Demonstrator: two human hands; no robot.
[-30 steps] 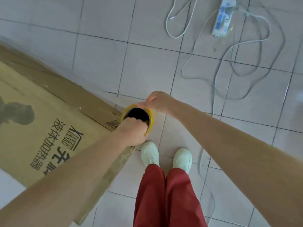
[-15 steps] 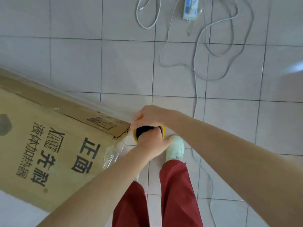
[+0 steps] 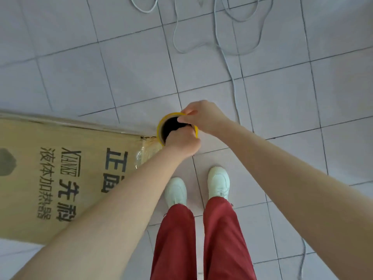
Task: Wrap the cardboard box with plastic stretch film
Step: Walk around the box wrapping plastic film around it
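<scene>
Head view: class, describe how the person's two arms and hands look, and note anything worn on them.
Both arms are bare: the left forearm and right forearm show no sleeves as far as the frame reaches. The left hand and right hand are ungloved, and no watch, bracelet or ring shows on the wrists or the visible fingers.

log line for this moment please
phase: wrapping | left hand: grips film roll | right hand: grips same roll | film: on box corner
</scene>
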